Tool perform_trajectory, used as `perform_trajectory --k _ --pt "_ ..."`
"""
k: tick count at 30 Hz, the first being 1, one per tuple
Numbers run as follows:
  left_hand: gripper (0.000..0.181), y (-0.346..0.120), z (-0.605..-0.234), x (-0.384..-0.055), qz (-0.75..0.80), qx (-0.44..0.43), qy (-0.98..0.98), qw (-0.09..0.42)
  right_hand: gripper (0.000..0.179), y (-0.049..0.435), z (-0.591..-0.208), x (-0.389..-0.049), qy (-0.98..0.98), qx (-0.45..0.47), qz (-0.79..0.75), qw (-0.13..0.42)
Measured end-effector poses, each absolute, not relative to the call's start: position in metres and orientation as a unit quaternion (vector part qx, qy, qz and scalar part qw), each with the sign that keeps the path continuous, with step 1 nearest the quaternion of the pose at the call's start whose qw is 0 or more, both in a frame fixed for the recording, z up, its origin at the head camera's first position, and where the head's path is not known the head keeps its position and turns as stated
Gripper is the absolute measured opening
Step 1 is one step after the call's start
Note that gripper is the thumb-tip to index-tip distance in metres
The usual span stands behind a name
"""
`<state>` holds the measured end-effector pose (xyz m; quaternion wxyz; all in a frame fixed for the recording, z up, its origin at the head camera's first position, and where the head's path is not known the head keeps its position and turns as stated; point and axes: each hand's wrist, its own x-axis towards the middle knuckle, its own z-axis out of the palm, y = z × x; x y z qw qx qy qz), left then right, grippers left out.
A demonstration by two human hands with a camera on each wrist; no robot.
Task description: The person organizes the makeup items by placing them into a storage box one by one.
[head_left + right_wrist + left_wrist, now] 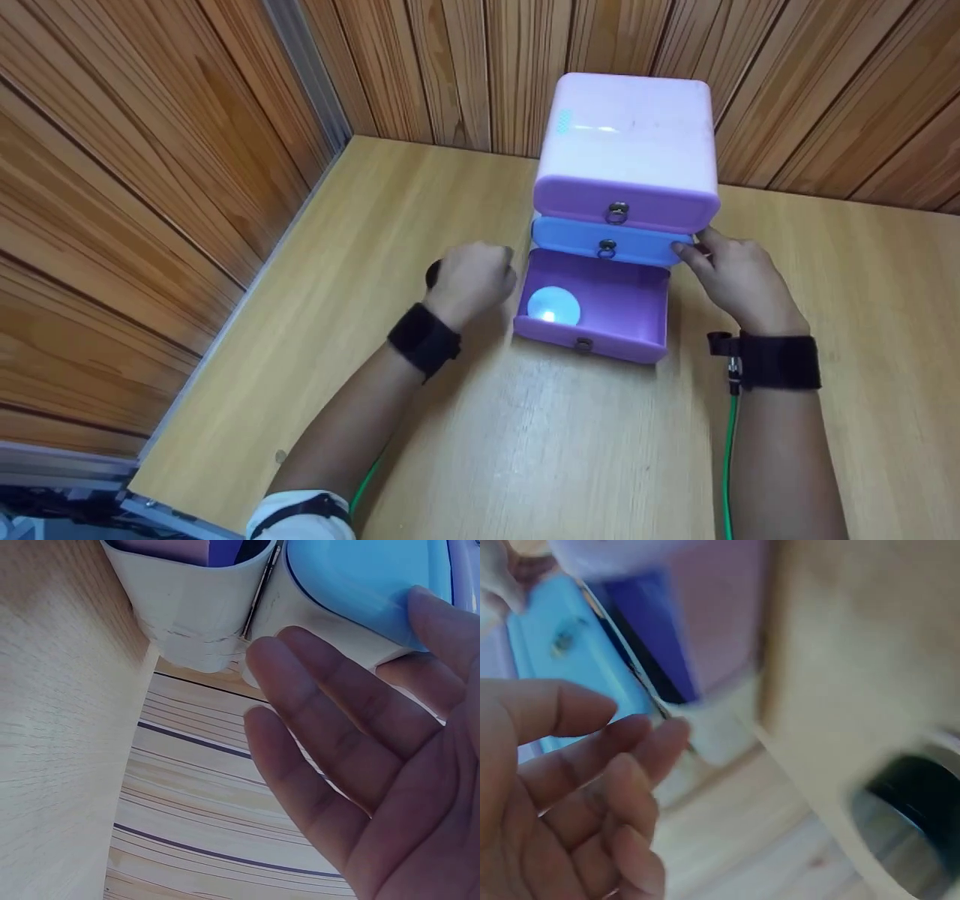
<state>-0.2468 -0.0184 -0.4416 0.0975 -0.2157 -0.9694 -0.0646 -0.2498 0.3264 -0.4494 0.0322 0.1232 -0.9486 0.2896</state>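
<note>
A small pink chest of drawers stands with its purple bottom drawer pulled out. Inside that drawer lies a round pale-blue object with a bright spot. The blue middle drawer has its right edge between the thumb and index finger of my right hand; the other fingers reach past the chest's side. Left of the open drawer, my left hand hovers with loosely curled fingers and holds nothing. The purple top drawer is closed.
The chest stands on a light wooden table, close to a wood-panelled wall behind. Another panelled wall runs along the left edge. Green cables trail from the wristbands.
</note>
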Motion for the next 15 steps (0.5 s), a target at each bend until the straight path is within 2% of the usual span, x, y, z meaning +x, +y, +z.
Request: perform_trajectory --k 3,6,11,15 --pt "0.021 -0.043 -0.449 -0.252 -0.081 -0.188 -0.972 0.114 0.058 0.329 -0.450 -0.249 -0.950 0.118 0.288 0.030" --pt "0.015 -0.068 -0.459 -0.253 -0.081 -0.151 -0.980 0.102 0.061 0.329 -0.449 -0.249 -0.951 0.116 0.287 0.024" --pt "0.056 -0.095 -0.477 -0.249 -0.097 -0.123 -0.987 0.036 0.059 0.329 -0.449 -0.249 -0.951 0.114 0.288 0.022" --pt "0.073 -0.105 -0.487 -0.247 -0.123 -0.126 -0.984 0.006 0.058 0.328 -0.449 -0.250 -0.950 0.115 0.288 0.023"
